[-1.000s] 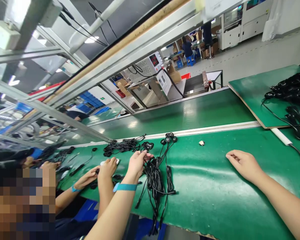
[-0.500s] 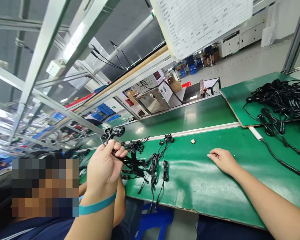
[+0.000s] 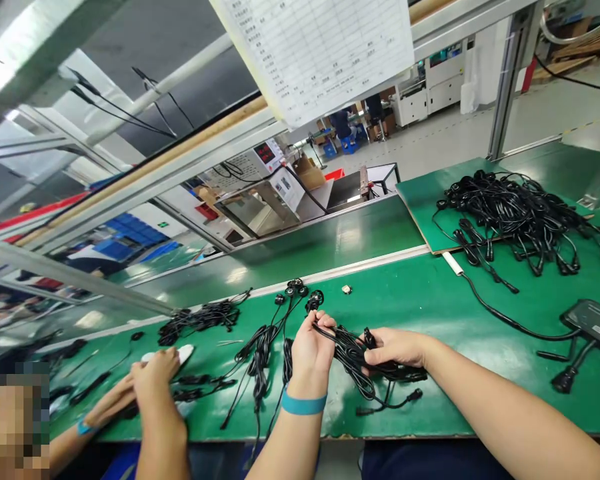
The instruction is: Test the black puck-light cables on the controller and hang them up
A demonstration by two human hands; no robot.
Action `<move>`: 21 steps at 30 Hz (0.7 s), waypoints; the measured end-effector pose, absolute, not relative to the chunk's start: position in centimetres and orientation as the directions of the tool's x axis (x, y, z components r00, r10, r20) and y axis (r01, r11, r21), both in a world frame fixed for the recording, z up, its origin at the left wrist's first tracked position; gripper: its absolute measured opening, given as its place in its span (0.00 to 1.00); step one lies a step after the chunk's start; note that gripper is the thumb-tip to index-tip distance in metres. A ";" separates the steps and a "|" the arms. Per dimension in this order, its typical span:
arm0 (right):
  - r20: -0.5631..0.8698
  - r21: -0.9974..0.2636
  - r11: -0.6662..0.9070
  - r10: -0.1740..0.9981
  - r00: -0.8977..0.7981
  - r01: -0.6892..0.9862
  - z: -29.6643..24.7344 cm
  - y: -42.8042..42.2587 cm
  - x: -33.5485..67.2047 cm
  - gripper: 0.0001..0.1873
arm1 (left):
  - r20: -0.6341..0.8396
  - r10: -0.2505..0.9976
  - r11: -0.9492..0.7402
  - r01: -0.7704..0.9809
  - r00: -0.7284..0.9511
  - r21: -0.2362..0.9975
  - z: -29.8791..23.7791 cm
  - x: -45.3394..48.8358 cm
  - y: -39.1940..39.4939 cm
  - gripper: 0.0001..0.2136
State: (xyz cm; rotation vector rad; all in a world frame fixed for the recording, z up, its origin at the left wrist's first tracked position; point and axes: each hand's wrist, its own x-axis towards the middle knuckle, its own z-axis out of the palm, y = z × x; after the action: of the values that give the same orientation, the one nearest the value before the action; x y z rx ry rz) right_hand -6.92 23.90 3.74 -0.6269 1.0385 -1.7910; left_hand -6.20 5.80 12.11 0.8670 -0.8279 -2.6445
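My left hand (image 3: 311, 350), with a teal wristband, grips a bundle of black cables (image 3: 353, 353) near their round heads (image 3: 314, 299), just above the green table (image 3: 430, 300). My right hand (image 3: 396, 348) holds the same bundle from the right side. The bundle's plugs (image 3: 414, 395) trail toward the table's front edge. More black cables (image 3: 265, 340) lie on the mat just left of my left hand.
A co-worker's hands (image 3: 153, 377) work on cables at the left. A large pile of black cables (image 3: 520, 213) lies on a raised green board at the back right. A black device (image 3: 595, 320) sits at the right. A green conveyor belt (image 3: 330, 243) runs behind. A paper sheet (image 3: 320, 47) hangs overhead.
My left hand came down from the air with the cables to the table. My right hand left the mat and took hold of the bundle. The view swung right.
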 end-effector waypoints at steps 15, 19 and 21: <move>-0.442 -0.818 0.125 -0.761 -0.476 0.561 4.7 28.5 -6.0 0.30 | -0.474 -0.330 -0.753 -0.076 -0.816 0.653 3.8 -2.2 6.5 0.03; -0.520 -0.852 0.414 -0.599 -0.608 0.320 6.6 32.5 -7.8 0.27 | -0.496 -0.048 -0.696 -0.327 -0.867 0.639 3.0 -0.2 6.9 0.09; -0.468 -0.791 0.607 -0.514 -0.719 0.080 7.4 33.5 -8.7 0.24 | -0.512 0.067 -0.620 -0.438 -0.856 0.651 3.5 0.5 6.4 0.13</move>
State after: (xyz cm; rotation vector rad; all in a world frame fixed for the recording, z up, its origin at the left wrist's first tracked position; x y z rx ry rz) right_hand -8.67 33.50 7.44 -0.3405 2.1348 -1.0959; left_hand 0.45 6.37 3.53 0.7828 -1.4268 -3.0224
